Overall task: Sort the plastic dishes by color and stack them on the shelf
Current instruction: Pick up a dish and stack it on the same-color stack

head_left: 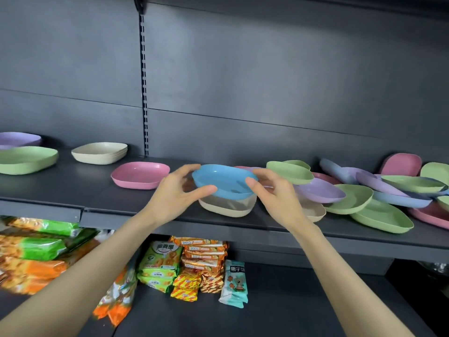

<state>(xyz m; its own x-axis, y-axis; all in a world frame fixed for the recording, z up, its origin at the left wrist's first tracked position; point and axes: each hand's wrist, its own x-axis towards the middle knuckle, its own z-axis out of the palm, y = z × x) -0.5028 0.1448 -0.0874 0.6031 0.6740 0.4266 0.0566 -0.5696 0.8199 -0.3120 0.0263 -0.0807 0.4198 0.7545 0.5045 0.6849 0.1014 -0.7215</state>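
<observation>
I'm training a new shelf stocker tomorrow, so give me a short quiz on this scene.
1. What colour is the held dish? A pink, B blue, C green.
2. True or false: the cream stack stands left of the lone pink dish.
3. Fill in: the left hand and right hand hold it directly over a ____ dish.
Key: 1 B. 2 true. 3 cream, the cream dish.
</observation>
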